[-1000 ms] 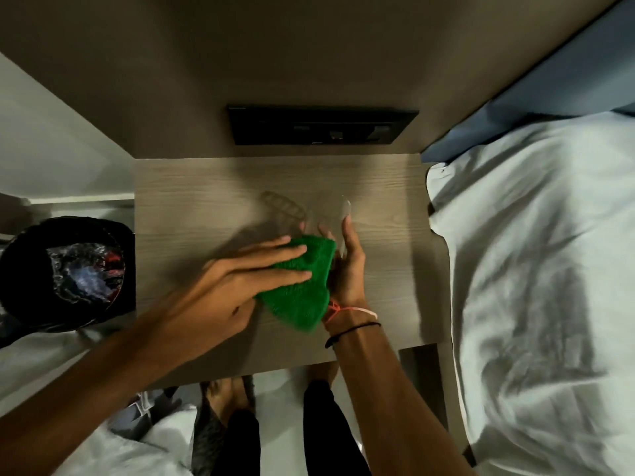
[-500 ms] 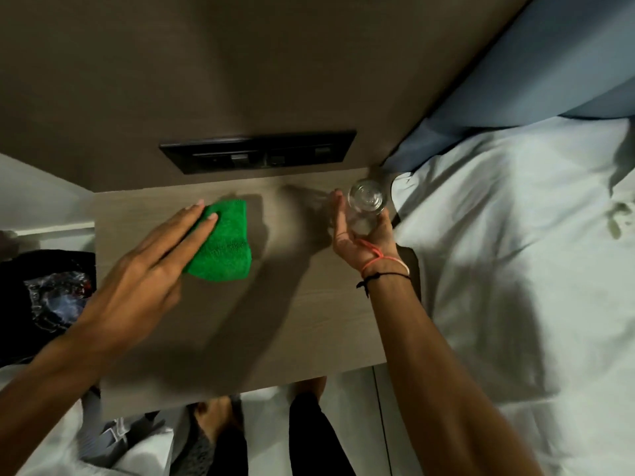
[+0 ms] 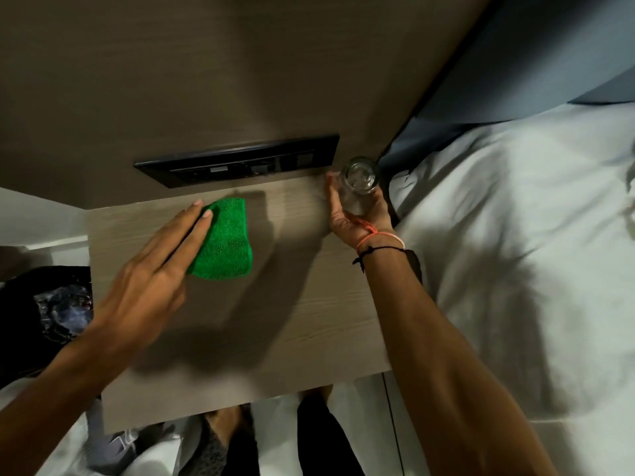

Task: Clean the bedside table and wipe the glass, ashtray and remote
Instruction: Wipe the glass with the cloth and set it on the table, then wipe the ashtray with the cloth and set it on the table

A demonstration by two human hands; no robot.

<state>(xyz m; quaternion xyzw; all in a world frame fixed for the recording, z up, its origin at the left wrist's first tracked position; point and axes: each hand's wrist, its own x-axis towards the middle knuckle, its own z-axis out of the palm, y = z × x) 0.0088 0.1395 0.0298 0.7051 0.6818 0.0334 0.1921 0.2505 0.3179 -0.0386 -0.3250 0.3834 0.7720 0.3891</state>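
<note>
With the right hand [image 3: 357, 214] gripping the glass [image 3: 359, 182] at the counter's [image 3: 275, 321] 1 o'clock corner, the open, flat left hand [image 3: 151, 276] should press the green cloth [image 3: 226, 245] evenly, wiping in overlapping strokes.

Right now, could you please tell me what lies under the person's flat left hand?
Under the left hand lies a folded green microfibre cloth on the pale wooden bedside table. The cloth's left part is covered.

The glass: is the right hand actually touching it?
Touching. In the head view the right hand wraps its fingers and thumb around the glass, holding it at the far right corner of the table.
</note>
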